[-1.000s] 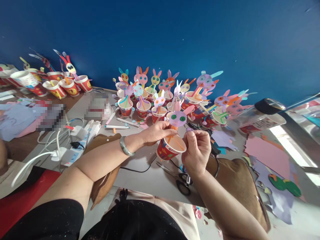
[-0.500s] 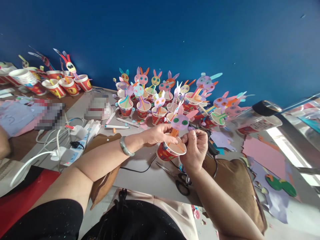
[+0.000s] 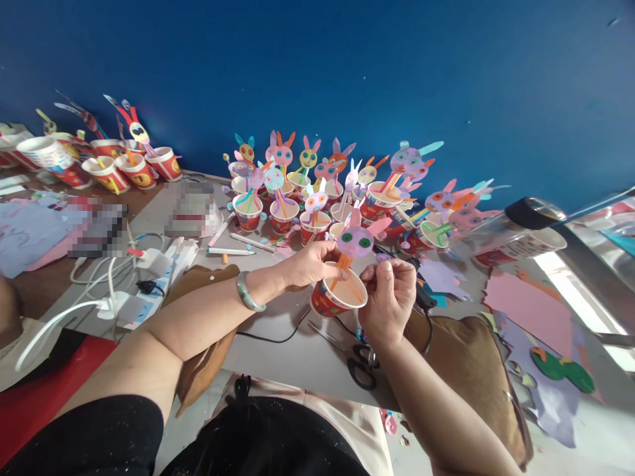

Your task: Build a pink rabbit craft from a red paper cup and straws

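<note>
My left hand (image 3: 312,264) grips a red printed paper cup (image 3: 330,301) at its far rim, thumb beside the orange paper strip (image 3: 344,261) that rises from it. On that strip stands a purple paper rabbit head (image 3: 356,242) with green eyes and pink ears. Close to the cup's right side, my right hand (image 3: 389,297) pinches a small purple paper piece (image 3: 381,258) between thumb and index finger, its other fingers curled. Scissors with black handles (image 3: 361,374) lie on the table below the cup.
Several finished rabbit cups (image 3: 285,215) crowd the table against the blue wall. A power strip (image 3: 163,284) with white cables lies left. Brown cushions (image 3: 459,370) flank the arms. Purple and pink paper (image 3: 528,311) and a clear bottle (image 3: 506,231) are at right.
The cup has tipped slightly, showing more of its inside, and the rabbit head has shifted a little. My right hand stays beside it, still pinching the purple piece.
</note>
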